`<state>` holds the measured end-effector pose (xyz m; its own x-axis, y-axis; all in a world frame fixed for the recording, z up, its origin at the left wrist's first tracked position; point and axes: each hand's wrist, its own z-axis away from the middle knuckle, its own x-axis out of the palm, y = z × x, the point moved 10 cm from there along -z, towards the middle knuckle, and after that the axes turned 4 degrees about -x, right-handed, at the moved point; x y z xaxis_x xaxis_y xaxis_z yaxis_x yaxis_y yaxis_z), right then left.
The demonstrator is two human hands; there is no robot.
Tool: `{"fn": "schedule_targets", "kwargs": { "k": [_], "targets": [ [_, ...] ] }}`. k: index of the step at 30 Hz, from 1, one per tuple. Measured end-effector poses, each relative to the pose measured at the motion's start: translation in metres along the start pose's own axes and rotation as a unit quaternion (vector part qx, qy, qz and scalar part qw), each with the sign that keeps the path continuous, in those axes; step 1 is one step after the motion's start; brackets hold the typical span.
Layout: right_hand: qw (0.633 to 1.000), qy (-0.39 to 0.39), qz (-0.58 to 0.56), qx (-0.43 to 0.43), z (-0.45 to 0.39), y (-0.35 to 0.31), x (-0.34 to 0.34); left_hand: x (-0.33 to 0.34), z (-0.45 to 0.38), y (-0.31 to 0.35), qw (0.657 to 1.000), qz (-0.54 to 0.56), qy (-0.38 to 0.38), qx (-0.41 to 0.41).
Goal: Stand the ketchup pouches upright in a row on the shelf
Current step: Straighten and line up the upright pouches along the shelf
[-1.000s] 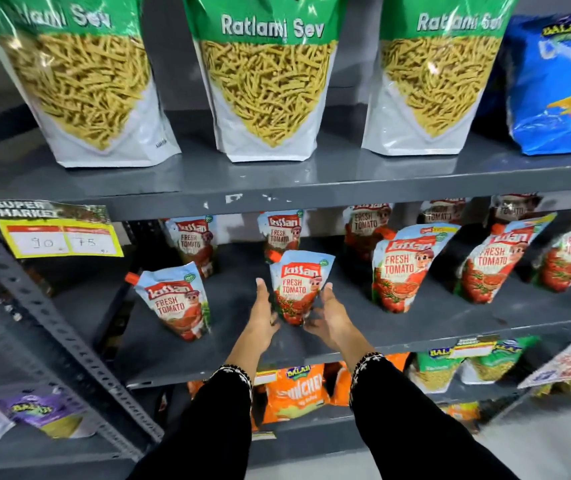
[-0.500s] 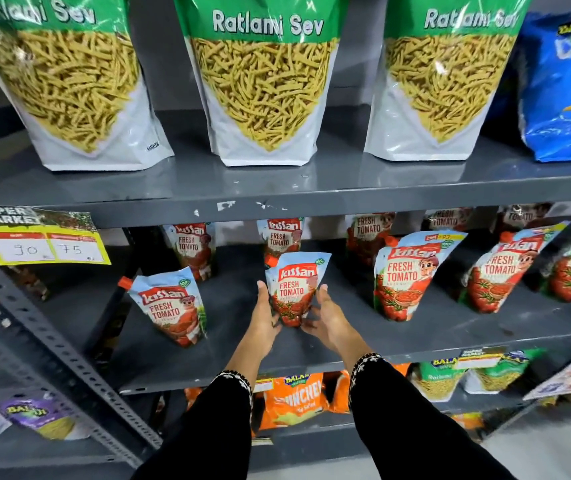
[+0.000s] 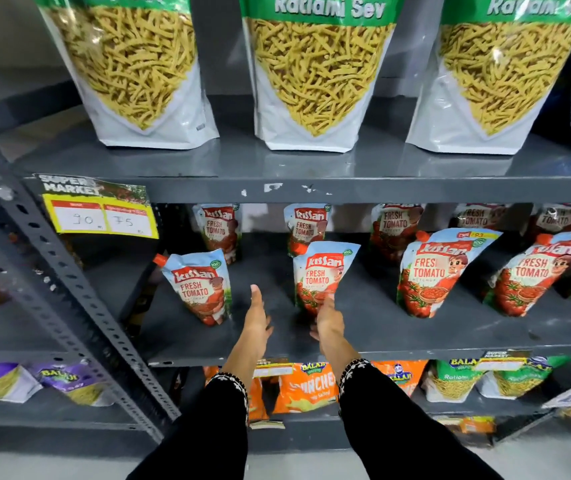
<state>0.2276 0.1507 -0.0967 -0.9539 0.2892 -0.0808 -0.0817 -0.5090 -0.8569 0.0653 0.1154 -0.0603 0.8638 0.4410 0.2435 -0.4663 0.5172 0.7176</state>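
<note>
Kissan ketchup pouches stand on the grey middle shelf. The front row has a left pouch leaning left, a middle pouch standing upright, and two bigger pouches to the right. Several more pouches stand in a back row. My left hand is open, a gap apart from the middle pouch on its left side. My right hand is flat with fingers extended, its fingertips touching that pouch's lower right edge without gripping it.
Large Ratlami Sev bags fill the shelf above, whose front lip hangs over the pouches. A yellow price tag and a slanted perforated upright are at left. Snack packets sit on the shelf below.
Both hands held the middle pouch earlier. My left hand has let go and moved left, my right hand has loosened, and the pouch stands on the shelf. The view has dipped slightly.
</note>
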Motion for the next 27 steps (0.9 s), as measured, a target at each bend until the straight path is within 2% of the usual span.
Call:
{"fn": "schedule_targets", "kwargs": {
  "k": [4,7,9,11,13,15,20,27],
  "targets": [
    [0.998,-0.05,-0.024,0.02,0.012,0.017,0.06,-0.053,-0.008,0.006,1.0,0.015,0.026,0.006],
    [0.995,-0.094,-0.019,0.03,0.04,0.013,0.103,-0.102,-0.01,0.013,0.997,-0.005,0.076,0.008],
    [0.992,-0.122,0.029,0.004,0.056,0.011,0.13,-0.136,-0.013,0.023,0.992,-0.03,0.122,0.013],
    [0.981,-0.142,0.117,-0.069,0.068,0.001,0.149,-0.159,-0.015,0.04,0.986,-0.048,0.156,0.028],
    [0.964,-0.142,0.173,-0.142,0.08,-0.009,0.164,-0.167,-0.018,0.054,0.989,-0.038,0.137,0.029],
    [0.96,-0.133,0.177,-0.171,0.085,-0.014,0.173,-0.164,-0.024,0.062,0.996,-0.008,0.082,0.017],
    [0.966,-0.085,0.17,-0.177,0.088,-0.023,0.176,-0.146,-0.028,0.066,1.0,0.023,-0.015,-0.001],
    [0.969,-0.055,0.162,-0.178,0.088,-0.029,0.173,-0.137,-0.032,0.072,0.998,0.016,-0.063,-0.001]
  ]
}}
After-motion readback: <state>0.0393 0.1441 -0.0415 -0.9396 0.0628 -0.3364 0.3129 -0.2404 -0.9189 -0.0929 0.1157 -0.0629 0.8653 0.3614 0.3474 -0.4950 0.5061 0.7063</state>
